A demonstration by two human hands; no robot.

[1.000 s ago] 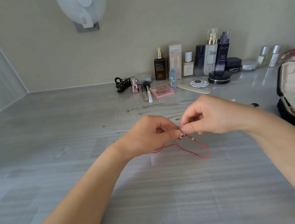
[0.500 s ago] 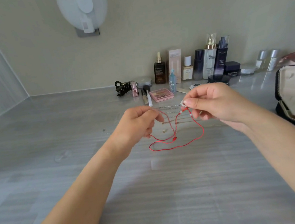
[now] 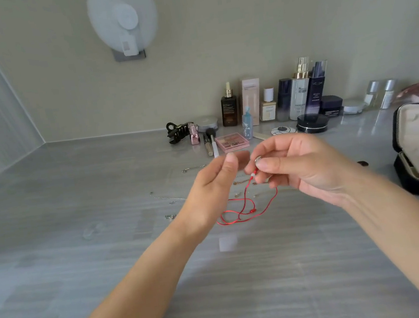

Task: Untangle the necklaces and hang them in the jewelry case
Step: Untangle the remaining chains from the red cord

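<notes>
My right hand (image 3: 302, 168) pinches the beaded end of a red cord necklace (image 3: 246, 208) between thumb and fingers. The cord hangs down from there in tangled loops just over the grey tabletop. My left hand (image 3: 212, 187) is raised beside it, fingertips blurred and apart, and no strand of cord leads to them. Thin silver chains (image 3: 167, 198) lie scattered on the table behind and left of my hands, partly hidden by them. The black jewelry case (image 3: 404, 161) stands open at the right edge, its cream lining facing me.
Along the back wall stand cosmetic bottles (image 3: 299, 92) and jars, with a black hair claw (image 3: 177, 132), a pink palette (image 3: 231, 141) and a black compact (image 3: 312, 123) in front. A white fan (image 3: 124, 21) is mounted on the wall.
Both hands rose from the tabletop with the red necklace. My left hand has let go of the cord, which now hangs from my right hand alone.
</notes>
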